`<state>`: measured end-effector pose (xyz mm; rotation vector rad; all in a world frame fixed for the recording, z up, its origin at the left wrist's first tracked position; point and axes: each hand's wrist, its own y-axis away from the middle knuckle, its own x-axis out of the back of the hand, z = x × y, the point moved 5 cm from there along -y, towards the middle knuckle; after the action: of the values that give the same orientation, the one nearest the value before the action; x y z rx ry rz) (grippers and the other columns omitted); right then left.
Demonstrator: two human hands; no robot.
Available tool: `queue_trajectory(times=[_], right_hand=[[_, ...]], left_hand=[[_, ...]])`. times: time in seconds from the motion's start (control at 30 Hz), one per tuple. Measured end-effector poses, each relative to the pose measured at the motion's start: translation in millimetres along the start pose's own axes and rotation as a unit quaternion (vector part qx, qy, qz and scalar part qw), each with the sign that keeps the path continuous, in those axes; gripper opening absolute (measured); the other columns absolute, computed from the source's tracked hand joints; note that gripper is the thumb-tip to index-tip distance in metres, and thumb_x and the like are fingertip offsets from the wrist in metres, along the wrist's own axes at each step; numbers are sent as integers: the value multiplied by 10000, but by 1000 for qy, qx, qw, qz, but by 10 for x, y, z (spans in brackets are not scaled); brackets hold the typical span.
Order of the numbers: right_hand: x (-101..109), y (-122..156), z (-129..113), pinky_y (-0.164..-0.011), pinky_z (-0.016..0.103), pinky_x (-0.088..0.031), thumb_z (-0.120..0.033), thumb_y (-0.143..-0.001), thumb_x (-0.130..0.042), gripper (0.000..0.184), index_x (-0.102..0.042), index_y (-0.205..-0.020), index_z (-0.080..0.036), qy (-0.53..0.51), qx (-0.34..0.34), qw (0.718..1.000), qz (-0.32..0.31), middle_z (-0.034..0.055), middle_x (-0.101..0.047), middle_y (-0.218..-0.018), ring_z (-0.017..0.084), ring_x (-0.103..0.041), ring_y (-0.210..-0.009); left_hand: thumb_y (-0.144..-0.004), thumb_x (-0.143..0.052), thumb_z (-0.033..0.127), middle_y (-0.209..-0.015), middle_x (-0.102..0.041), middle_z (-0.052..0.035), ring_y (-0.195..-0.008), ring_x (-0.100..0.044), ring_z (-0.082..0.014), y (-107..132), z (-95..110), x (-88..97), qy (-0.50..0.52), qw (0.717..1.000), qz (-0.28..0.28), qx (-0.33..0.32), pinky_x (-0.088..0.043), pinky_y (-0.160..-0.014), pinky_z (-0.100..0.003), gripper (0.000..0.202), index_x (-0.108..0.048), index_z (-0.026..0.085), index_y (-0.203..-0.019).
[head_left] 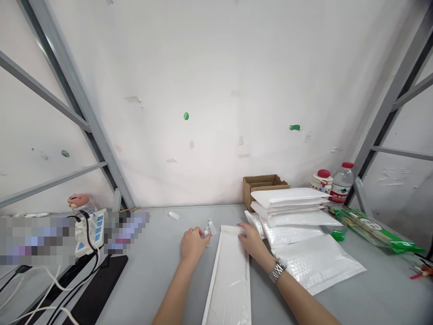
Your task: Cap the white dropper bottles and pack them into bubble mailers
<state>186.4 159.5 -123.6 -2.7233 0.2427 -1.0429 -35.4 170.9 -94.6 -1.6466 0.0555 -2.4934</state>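
My left hand point(194, 243) is closed, its fingertips pinching a small white piece with a thin loop point(211, 227), partly covered by the fingers. To its right, a long white bubble mailer point(230, 275) lies lengthwise towards me on the grey table point(152, 266). The thumb and fingers of my right hand point(253, 241) grip that mailer near its top right edge; a metal watch is on the wrist. Another small white piece with a loop point(173, 215) rests on the table farther back, left of my left hand.
Stacked white mailers point(294, 212) lie at right, before an open cardboard box point(248, 192). Behind them stand a red-capped bottle point(341, 185) and a jar point(321, 181). A green package point(375, 230) lies far right. At left are a power strip point(89, 232), cables and a black slab point(101, 289).
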Motion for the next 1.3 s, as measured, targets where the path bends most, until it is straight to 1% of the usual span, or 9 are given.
queue_trajectory(times=[0.17,0.3,0.5,0.63,0.73,0.8,0.97,1.17,1.3], right_hand=[[-1,47,-113,-945,392,-395,-65,-743,-463,439,-606,-1155,-117,74,44,996,2,142,-647,-1079,285,-553,-1055],[14,56,-152,-934,380,-407,-61,-752,-453,453,-591,-1177,-134,85,50,995,-4,129,-643,-1069,277,-544,-1067],[42,64,-221,-974,360,-397,-22,-751,-402,459,-610,-1147,-125,28,49,998,-18,133,-637,-1104,244,-545,-1095],[12,81,-299,-952,348,-408,-47,-740,-429,404,-645,-1060,-166,-66,40,996,-46,101,-647,-1100,219,-563,-1070],[-25,79,-285,-799,330,-462,-133,-707,-537,231,-672,-887,-187,-178,-36,982,-61,59,-688,-924,212,-614,-867],[-67,92,-255,-686,312,-464,-237,-680,-626,88,-656,-741,-180,-287,-108,948,-85,27,-671,-726,190,-604,-700],[-103,158,-278,-651,291,-450,-439,-545,-785,330,-625,-633,-164,-471,-200,850,-120,4,-636,-610,148,-583,-600],[-113,185,-360,-700,300,-451,-510,-515,-794,395,-638,-625,-164,-501,-182,834,-142,8,-640,-616,151,-585,-626],[-124,154,-355,-672,293,-429,-530,-527,-767,392,-614,-587,-174,-471,-151,859,-131,-9,-601,-591,138,-536,-586]], left_hand=[[-714,-564,329,-850,-682,-84,-857,-609,-247,-9,-14,-22,41,999,-18,1,-408,-703,-304,147,-605,198,-767],[-737,-549,351,-868,-679,-74,-793,-622,-211,-73,-105,10,179,983,12,36,-436,-687,-295,196,-600,194,-843],[-616,-639,540,-787,-637,-43,-683,-615,-180,-150,-61,-27,449,893,23,13,-480,-644,-300,545,-616,161,-1006],[-546,-711,562,-856,-676,-68,-781,-654,-198,-84,152,-121,554,832,-31,-19,-496,-752,-331,540,-621,168,-905],[-568,-731,516,-922,-683,-89,-821,-663,-212,-4,305,-180,596,799,-63,-48,-500,-758,-344,488,-588,175,-887],[-597,-729,480,-907,-678,-83,-813,-657,-203,40,360,-202,598,796,-61,-63,-500,-743,-331,440,-571,180,-878],[-684,-674,430,-868,-656,-51,-841,-632,-175,96,384,-196,576,813,-25,-75,-479,-773,-300,350,-532,194,-900],[-753,-600,431,-917,-651,-60,-888,-632,-176,88,324,-169,572,818,16,-59,-465,-815,-315,314,-466,209,-928],[-714,-636,450,-879,-652,-51,-833,-642,-177,58,301,-197,564,824,16,-57,-478,-766,-314,349,-468,212,-907]])
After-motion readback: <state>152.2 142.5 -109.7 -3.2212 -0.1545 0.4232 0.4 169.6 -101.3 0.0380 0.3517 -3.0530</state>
